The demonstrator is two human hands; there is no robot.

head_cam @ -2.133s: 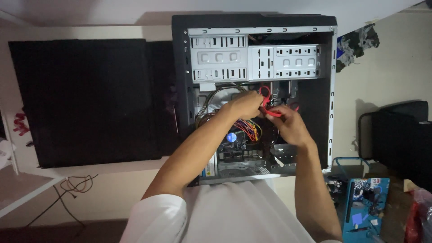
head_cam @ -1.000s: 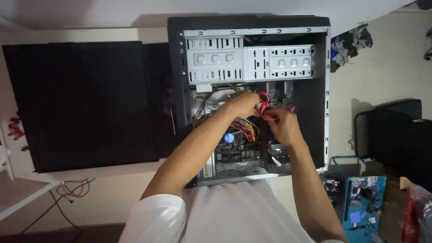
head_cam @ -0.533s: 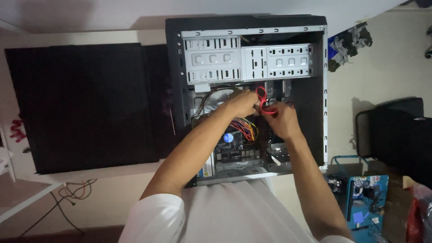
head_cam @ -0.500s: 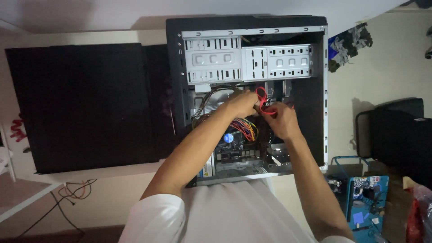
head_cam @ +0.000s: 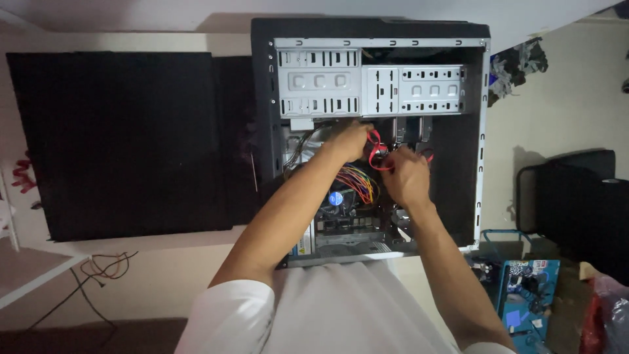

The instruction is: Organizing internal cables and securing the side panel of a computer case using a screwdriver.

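I saw both hands inside the open computer case (head_cam: 262, 118): left hand (head_cam: 348, 141) and right hand (head_cam: 406, 176) pinched a red cable (head_cam: 373, 154), just above the multicoloured wire bundle (head_cam: 359, 181) and cooler fan (head_cam: 335, 198).

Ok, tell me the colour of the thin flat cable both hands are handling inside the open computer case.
Red; the thin flat cable shows best in the head view.

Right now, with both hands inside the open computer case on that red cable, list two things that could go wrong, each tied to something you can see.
1. Both hands, left hand and right hand, work the thin red cable in a tight spot; a hard tug might strain its connector.
2. The bundle of coloured wires lies just beside the hands and above the fan; a wrist could snag it or push wires toward the fan.
3. The case interior is dim, so misjudging a plug seems possible.
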